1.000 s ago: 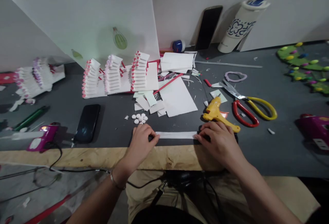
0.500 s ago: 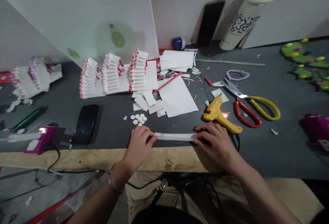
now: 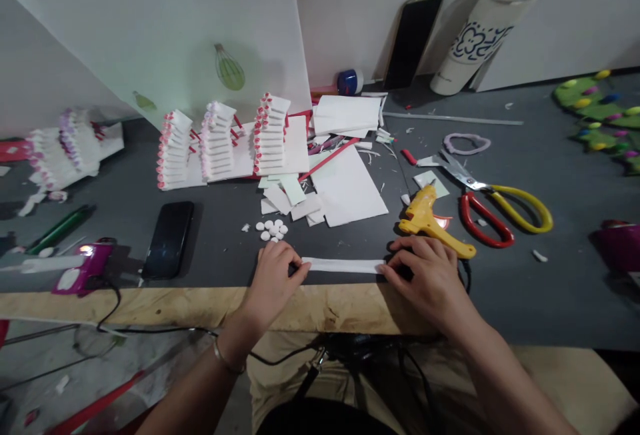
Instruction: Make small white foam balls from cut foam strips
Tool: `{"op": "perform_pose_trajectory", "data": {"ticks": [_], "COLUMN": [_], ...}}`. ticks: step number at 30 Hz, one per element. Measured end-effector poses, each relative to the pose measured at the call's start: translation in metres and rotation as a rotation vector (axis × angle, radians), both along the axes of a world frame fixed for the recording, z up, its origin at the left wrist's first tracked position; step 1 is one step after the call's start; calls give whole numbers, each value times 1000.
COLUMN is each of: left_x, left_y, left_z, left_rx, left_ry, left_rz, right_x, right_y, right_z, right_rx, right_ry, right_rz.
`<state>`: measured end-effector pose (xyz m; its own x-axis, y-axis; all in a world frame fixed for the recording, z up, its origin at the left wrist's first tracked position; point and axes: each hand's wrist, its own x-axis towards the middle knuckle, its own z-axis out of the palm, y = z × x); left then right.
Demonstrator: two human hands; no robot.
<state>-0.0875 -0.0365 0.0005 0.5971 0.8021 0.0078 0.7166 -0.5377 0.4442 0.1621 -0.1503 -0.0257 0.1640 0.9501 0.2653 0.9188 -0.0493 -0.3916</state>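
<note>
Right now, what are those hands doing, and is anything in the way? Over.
Left hand pinching one end of white strip, right hand pinching the other. Strip straight between them. Yellow glue gun beside right hand, nothing across strip.

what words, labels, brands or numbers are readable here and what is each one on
No text reads clearly.
White cylindrical bottle with blue top: bold dark-blue flower and letter-like marks, no certain word; small dark mark lower down, too small to read.
Small round blue-and-white container: any print too blurred to read.
Long narrow white strip: no print visible.
</note>
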Motion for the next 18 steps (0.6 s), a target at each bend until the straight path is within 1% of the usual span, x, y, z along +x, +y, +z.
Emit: {"op": "perform_pose_trajectory", "data": {"ticks": [3, 5, 7, 10, 12, 14, 18], "left_x": [0, 0, -1, -3, -4, -6, -8], "left_y": [-2, -4, -7, -10, -9, -5, 4], "left_z": [-1, -1, -1, 1, 2, 3, 2], "left_rx": [37, 99, 181, 253, 265, 256, 198], "left_ry": [-13, -21, 1, 78, 121, 132, 70], "left_rz": [11, -26, -148, -373, -457, -481, -477], "right_x": [-2, -4, -7, -11, -12, -10, -4], "right_y": [2, 2, 2, 0, -1, -3, -4], "right_z": [4, 7, 9, 10, 9, 9, 11], "right_rx": [2, 12, 25, 44, 38, 28, 39], "right_ry": [-24, -49, -74, -103, -133, -168, -232], "right_rz": [-11, -14, 11, 122, 206, 258, 304]}}
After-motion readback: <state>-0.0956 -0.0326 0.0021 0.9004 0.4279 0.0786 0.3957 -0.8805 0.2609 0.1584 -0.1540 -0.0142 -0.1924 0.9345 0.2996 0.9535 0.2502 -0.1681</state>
